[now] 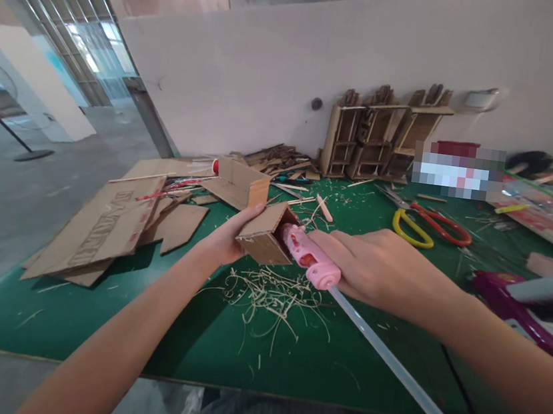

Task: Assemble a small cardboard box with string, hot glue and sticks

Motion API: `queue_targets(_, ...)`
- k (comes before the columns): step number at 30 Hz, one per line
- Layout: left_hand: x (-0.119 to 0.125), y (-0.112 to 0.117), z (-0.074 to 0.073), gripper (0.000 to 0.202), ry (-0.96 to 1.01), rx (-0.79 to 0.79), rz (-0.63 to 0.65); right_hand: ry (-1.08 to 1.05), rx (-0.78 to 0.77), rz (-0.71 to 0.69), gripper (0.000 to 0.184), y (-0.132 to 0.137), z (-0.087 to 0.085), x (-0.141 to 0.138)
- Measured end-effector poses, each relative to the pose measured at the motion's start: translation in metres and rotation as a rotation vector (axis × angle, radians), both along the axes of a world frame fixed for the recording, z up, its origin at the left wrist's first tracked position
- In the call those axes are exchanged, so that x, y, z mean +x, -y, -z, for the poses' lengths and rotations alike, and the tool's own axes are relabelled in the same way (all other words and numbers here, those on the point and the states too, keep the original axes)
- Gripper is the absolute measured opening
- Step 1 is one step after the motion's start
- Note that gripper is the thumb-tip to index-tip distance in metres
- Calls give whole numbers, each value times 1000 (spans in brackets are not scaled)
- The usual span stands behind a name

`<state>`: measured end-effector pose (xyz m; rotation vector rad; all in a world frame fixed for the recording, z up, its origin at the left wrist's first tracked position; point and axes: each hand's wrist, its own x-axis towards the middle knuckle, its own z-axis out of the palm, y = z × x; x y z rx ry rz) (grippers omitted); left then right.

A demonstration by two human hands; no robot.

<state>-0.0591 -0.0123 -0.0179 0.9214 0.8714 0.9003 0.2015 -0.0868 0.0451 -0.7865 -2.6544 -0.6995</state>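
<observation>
My left hand (231, 234) grips a small cardboard box (268, 234) from its left side, above the green tabletop. The box's open end faces right. In my right hand (375, 266) is a pink hot glue gun (317, 262), its front end at the box's opening; the nozzle tip is hidden there. A long translucent glue stick (388, 362) sticks out of the gun's back toward the lower right. Under the box lies a heap of thin pale shavings (275, 297).
Cardboard sheets (104, 213) lie at the left, a folded cardboard piece (236, 185) behind the box. Scissors with red and yellow handles (418, 228) rest at the right, near a purple device (511, 306). Cardboard structures (380, 139) stand against the wall beside scraps (287, 161).
</observation>
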Motion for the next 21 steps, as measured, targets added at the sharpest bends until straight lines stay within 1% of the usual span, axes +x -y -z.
queue_targets(3,2,2,-1,44,40,-26,-18,30,30,4,23,0,-3,-2)
queue_targets(8,5,6,-4,49,102,-25,-14,59,73,20,16,2,-4,-3)
queue_targets(11,5,5,-4,44,136,-37,-24,74,102,22,14,3,-5,-3)
queue_targets(16,3,1,-3,40,173,-94,-78,61,123,7,31,4,-2,1)
queue_targets(21,4,1,-4,44,175,-118,-70,46,141,-10,31,2,0,2)
